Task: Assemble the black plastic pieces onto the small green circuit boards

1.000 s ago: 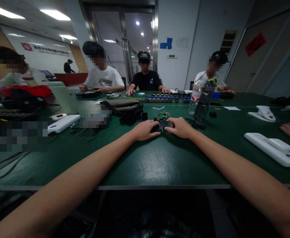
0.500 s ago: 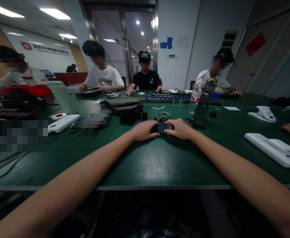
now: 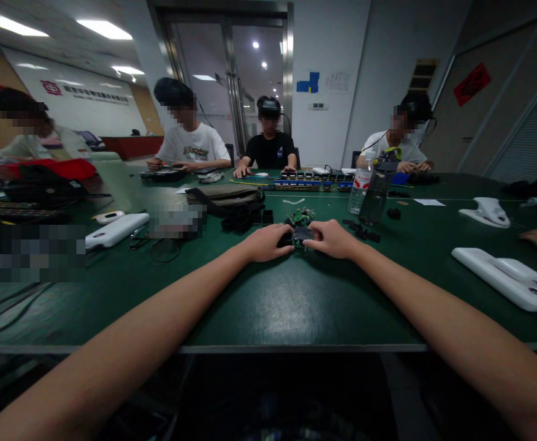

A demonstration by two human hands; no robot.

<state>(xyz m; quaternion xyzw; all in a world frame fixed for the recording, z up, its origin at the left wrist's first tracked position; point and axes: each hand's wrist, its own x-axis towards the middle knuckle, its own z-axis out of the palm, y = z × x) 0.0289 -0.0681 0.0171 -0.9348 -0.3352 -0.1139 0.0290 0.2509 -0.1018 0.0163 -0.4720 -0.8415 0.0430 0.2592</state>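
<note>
Over the green table, my left hand (image 3: pixel 267 242) and my right hand (image 3: pixel 335 240) face each other, thumbs and fingers closed on opposite sides of a small dark rectangular part (image 3: pixel 303 234). Bits of green circuit board show at its lower edge; its exact kind is too small to make out. Just beyond my fingers lies a loose heap of small green circuit boards (image 3: pixel 301 215). To the right of my right hand are several flat black plastic pieces (image 3: pixel 364 231). Black open plastic casings (image 3: pixel 246 219) sit beyond my left hand.
A water bottle (image 3: pixel 359 190) and a dark tumbler (image 3: pixel 377 195) stand right of the heap. A brown bag (image 3: pixel 232 199) lies back left. White devices (image 3: pixel 507 278) rest at right, a pale green cup (image 3: pixel 118 184) at left. Several people work around the table (image 3: pixel 259 306).
The dark part between my fingers has tilted slightly, while both hands keep almost the same place. Across the table at right, a person's hands have come together.
</note>
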